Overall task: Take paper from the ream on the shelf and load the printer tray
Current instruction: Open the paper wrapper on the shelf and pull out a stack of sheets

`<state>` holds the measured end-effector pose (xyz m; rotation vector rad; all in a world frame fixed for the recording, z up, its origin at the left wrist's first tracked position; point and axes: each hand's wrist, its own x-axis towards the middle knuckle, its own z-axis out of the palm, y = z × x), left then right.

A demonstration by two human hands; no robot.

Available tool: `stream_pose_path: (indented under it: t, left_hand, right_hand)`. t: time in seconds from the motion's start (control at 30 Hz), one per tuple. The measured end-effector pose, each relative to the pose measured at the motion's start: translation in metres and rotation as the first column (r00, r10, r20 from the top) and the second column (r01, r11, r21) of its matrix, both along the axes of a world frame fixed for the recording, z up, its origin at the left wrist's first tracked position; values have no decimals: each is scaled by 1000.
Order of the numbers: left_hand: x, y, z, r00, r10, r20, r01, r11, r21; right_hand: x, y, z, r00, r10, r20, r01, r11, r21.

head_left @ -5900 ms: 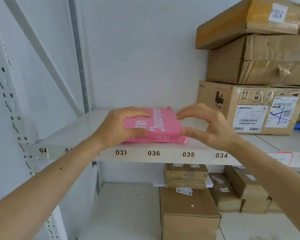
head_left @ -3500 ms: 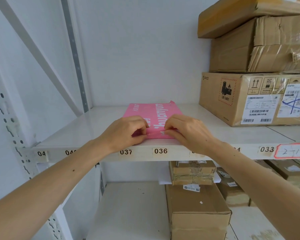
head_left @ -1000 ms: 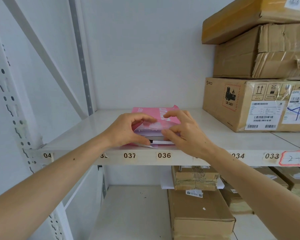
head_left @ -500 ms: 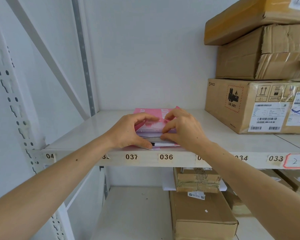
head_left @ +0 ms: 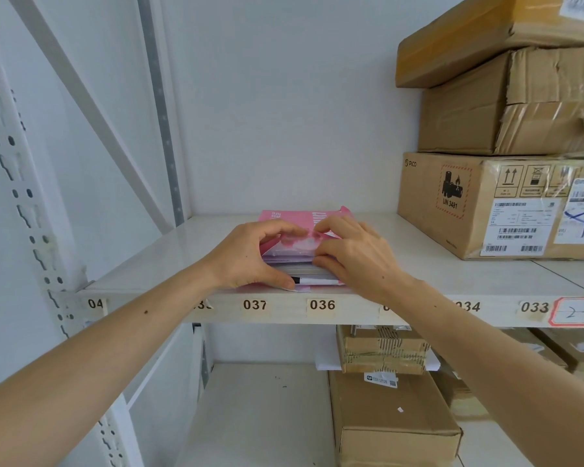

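Observation:
A pink-wrapped ream of paper lies on the white shelf above labels 037 and 036. Its near end is torn open, and the edges of the white sheets show between my hands. My left hand grips the left side of the opened wrapper, fingers curled over the peeled-up pink flap and thumb at the bottom edge. On the right side of the same opening, my right hand has its fingers on the flap and its thumb on the paper stack. No printer is in view.
Three stacked cardboard boxes fill the shelf to the right. Several more boxes sit on the lower shelf. A perforated upright and a diagonal brace stand at left. The shelf edge carries number labels.
Since a second ago my hands have drawn closer together on the ream's open end, and the pink flap is lifted a little higher. Earlier the wrapper was closed.

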<state>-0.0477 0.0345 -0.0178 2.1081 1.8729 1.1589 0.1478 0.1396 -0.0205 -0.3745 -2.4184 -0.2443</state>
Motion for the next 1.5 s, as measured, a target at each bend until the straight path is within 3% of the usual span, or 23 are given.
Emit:
stream_pose_path:
  t: [0.4, 0.6, 0.83, 1.0, 1.1, 1.2, 1.27, 1.33, 1.43, 1.5]
  left_hand:
    - [7, -14, -1, 993, 55, -102, -53, 998, 18]
    - [11, -25, -7, 997, 39, -73, -36, 998, 50]
    - [19, -44, -14, 994, -16, 107, -1, 988, 157]
    - [28, -53, -22, 937, 170, 306, -251, 936, 246]
    - [34, -61, -22, 839, 299, 454, -436, 869, 234]
    - [38, -69, -22, 689, 413, 595, -562, 823, 80]
    - [43, -76, -21, 616, 456, 642, -561, 826, -48]
    - [49, -86, -20, 499, 428, 753, -467, 865, -182]
    - [59, -102, -17, 211, 348, 914, -153, 935, -321]
    - [61, -109, -20, 144, 331, 932, -6, 943, -334]
  right_hand:
    - [14, -12, 2, 997, 74, 9, -73, 993, -97]
    - [22, -22, -3, 997, 74, -1, -74, 997, 8]
    - [36, -35, -6, 992, 122, -16, -122, 992, 27]
    - [46, -47, -9, 988, 144, -56, -145, 989, -12]
    - [52, -55, -12, 988, 137, -65, -139, 990, -32]
    - [58, -66, -16, 986, 135, -98, -139, 990, -39]
    - [63, -75, -20, 984, 133, -120, -139, 989, -43]
    - [69, -86, -24, 985, 123, -122, -130, 990, -52]
    - [79, -102, -31, 985, 123, -119, -132, 989, -68]
    - [87, -112, -36, 985, 143, -101, -151, 986, -73]
